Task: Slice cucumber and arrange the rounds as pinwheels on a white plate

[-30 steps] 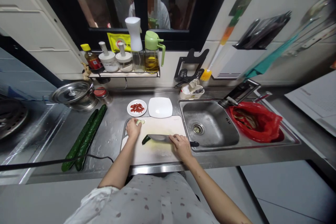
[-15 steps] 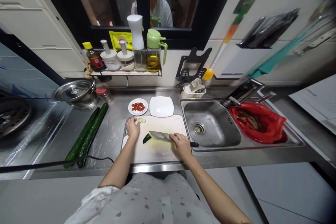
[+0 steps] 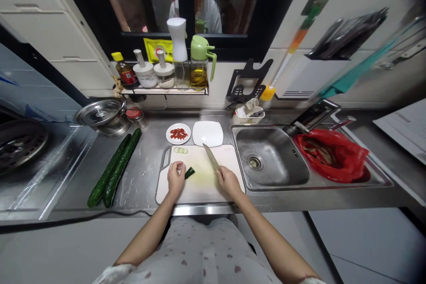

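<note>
My right hand (image 3: 229, 182) grips a kitchen knife (image 3: 211, 157) by its handle over the right half of the white cutting board (image 3: 203, 193). The blade points away from me, its tip near the white rectangular plate (image 3: 207, 133). My left hand (image 3: 176, 178) is over the board's left side, fingers bent and a little apart. Right beside its thumb lies a short dark green cucumber piece (image 3: 190, 172); whether they touch is hard to tell. Several thin cucumber slices (image 3: 180, 150) lie at the board's top left.
A small white plate (image 3: 178, 134) of chopped red pieces stands behind the board. Two whole cucumbers (image 3: 115, 169) lie to the left, near a lidded steel pot (image 3: 105, 115). On the right are the sink (image 3: 271, 175) and a red plastic bag (image 3: 333, 155). Bottles line a shelf (image 3: 166, 92).
My left hand has moved from the slices down toward the cucumber piece, leaving the slices on the board. My right hand has swung the blade from pointing left to pointing away from me.
</note>
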Motion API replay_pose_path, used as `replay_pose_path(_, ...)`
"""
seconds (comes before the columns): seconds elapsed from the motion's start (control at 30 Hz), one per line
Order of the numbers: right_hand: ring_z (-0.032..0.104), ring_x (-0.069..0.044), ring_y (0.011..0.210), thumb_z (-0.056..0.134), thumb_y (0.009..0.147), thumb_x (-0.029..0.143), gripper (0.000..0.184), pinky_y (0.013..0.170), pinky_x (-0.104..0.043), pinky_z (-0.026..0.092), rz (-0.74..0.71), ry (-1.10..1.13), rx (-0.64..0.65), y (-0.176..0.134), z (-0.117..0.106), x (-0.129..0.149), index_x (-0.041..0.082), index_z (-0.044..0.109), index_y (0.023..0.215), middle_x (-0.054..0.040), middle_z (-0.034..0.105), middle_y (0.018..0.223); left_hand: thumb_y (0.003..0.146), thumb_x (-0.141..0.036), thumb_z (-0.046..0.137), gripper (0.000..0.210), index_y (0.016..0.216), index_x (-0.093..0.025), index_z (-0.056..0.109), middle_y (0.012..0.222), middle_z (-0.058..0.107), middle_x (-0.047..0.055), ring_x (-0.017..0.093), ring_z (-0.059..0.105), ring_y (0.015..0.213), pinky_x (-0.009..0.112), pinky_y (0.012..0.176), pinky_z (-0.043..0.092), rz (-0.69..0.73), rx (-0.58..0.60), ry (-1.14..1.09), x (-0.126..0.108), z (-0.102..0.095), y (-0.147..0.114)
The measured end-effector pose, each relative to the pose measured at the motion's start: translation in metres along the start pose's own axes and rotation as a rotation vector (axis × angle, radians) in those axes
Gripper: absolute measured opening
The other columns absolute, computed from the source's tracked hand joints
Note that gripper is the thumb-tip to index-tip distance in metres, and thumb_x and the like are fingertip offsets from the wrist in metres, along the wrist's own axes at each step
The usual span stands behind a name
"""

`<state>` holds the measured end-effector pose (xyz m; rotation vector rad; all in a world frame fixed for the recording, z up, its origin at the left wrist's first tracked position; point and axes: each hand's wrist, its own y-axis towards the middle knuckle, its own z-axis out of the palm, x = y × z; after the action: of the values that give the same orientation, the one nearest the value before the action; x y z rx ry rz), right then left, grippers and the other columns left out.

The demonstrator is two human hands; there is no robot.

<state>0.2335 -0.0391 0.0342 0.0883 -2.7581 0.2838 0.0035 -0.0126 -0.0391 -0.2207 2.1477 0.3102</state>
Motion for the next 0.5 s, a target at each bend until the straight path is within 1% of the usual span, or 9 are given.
replay_pose_path(0.1, 0.06, -0.017, 0.086, 0.032, 0.096, 0.029, 0.028, 0.066, -0.024, 0.032, 0.054, 0.002, 0.05, 0.0, -0.003, 0.005, 0.017, 0.053, 0.112, -0.0062, 0.066, 0.095, 0.086, -0.03, 0.049, 0.018, 0.094, -0.021, 0.063, 0.091, 0.062, 0.005, 0.016, 0.06, 0.082, 0.029, 0.077, 0.05, 0.081, 0.039, -0.01, 0.002, -0.003, -0.018)
replay_pose_path(0.2, 0.061, -0.018, 0.084, 0.033, 0.095, 0.03, 0.028, 0.062, -0.025, 0.03, 0.078, -0.007, 0.102, -0.001, -0.005, 0.01, 0.018, 0.047, 0.117, -0.006, 0.067, 0.093, 0.088, -0.03, 0.048, 0.02, 0.096, -0.022, 0.065, 0.095, 0.064, 0.006, 0.017, 0.06, 0.091, 0.032, 0.085, 0.049, 0.164, 0.055, 0.015, 0.005, -0.004, -0.027)
replay_pose_path(0.33, 0.062, -0.02, 0.083, 0.034, 0.095, 0.03, 0.028, 0.062, -0.025, 0.03, 0.082, -0.077, 0.184, -0.002, -0.006, 0.02, 0.018, 0.044, 0.119, -0.0076, 0.067, 0.093, 0.09, -0.029, 0.047, 0.024, 0.101, -0.022, 0.067, 0.1, 0.064, 0.006, 0.018, 0.059, 0.098, 0.034, 0.091, 0.047, 0.253, 0.07, 0.053, 0.005, -0.003, -0.028)
replay_pose_path(0.5, 0.063, -0.02, 0.087, 0.031, 0.095, 0.023, 0.025, 0.067, -0.026, 0.034, 0.005, -0.155, 0.266, -0.006, -0.008, 0.037, 0.017, 0.045, 0.115, -0.0106, 0.067, 0.094, 0.09, -0.03, 0.05, 0.024, 0.103, -0.023, 0.069, 0.1, 0.066, 0.006, 0.017, 0.059, 0.097, 0.033, 0.09, 0.048, 0.363, 0.099, 0.058, 0.006, 0.001, -0.023)
